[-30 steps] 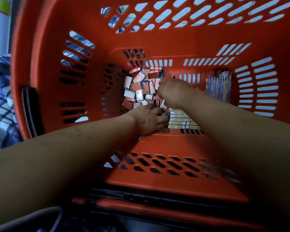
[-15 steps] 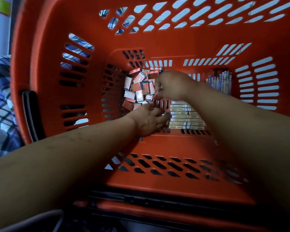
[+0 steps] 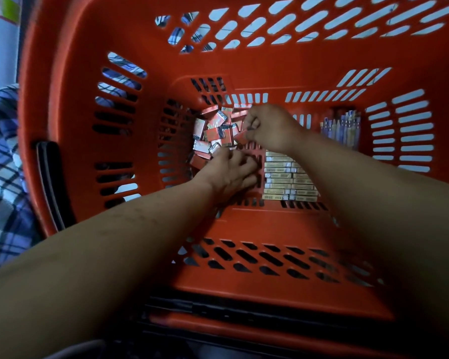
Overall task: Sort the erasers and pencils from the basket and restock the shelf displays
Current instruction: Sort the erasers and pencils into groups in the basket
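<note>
The right hand [image 3: 270,128] is pinching one red-wrapped eraser [image 3: 240,138] between thumb and fingers [image 3: 253,123], at the edge of the eraser pile [image 3: 213,133] lying just left of them in the orange basket [image 3: 244,224]. The left hand [image 3: 231,172] is resting nearer, fingers loosely spread. A firm pinch and a straight lift should be keeping the neighbours undisturbed.

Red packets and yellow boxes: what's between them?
The left hand, over the slotted floor of the basket, in the head view; the right hand pinches a red packet just above.
</note>
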Demonstrator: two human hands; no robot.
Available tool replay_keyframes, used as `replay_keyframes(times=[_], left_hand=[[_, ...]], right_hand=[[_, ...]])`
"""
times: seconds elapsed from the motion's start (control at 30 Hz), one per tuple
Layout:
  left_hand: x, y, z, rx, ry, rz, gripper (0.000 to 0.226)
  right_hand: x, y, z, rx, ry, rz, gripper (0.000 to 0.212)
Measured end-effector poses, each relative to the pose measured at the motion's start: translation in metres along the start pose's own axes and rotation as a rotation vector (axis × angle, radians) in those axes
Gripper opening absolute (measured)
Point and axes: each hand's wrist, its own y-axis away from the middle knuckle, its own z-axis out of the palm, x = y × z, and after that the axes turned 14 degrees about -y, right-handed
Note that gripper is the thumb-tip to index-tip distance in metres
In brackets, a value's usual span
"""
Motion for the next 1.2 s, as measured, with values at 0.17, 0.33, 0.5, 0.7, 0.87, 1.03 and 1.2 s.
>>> replay_keyframes(times=[0.17, 0.33, 0.5, 0.7, 0.87, 1.03, 1.2], left_hand=[[0.004, 0.001, 0.002, 0.05, -0.002, 0.126, 0.035], [0.005, -0.002, 0.005, 0.072, -0.053, 0.179, 0.049], [0.003, -0.002, 0.001, 0.031, -0.044, 0.108, 0.043], [0.005, -0.005, 0.011, 0.097, 0.101, 0.019, 0.034], [0.013, -0.009, 0.019, 0.032, 0.012, 0.036, 0.042], [0.021, -0.006, 0.018, 0.013, 0.084, 0.038, 0.038], [0.012, -0.006, 0.011, -0.051, 0.085, -0.064, 0.05]], right_hand=[[-0.003, -0.003, 0.001, 0.104, -0.236, 0.08, 0.002], [-0.01, -0.007, 0.002, 0.146, -0.426, 0.167, 0.004], [-0.02, -0.003, 0.01, 0.131, -0.589, 0.258, 0.007], [-0.028, 0.0, 0.025, 0.096, -0.668, 0.285, 0.015], [-0.029, 0.0, 0.031, 0.155, -0.726, 0.303, 0.012], [-0.027, 0.0, 0.026, 0.18, -0.755, 0.304, 0.015], [-0.025, 0.001, 0.026, 0.168, -0.76, 0.312, 0.016]])
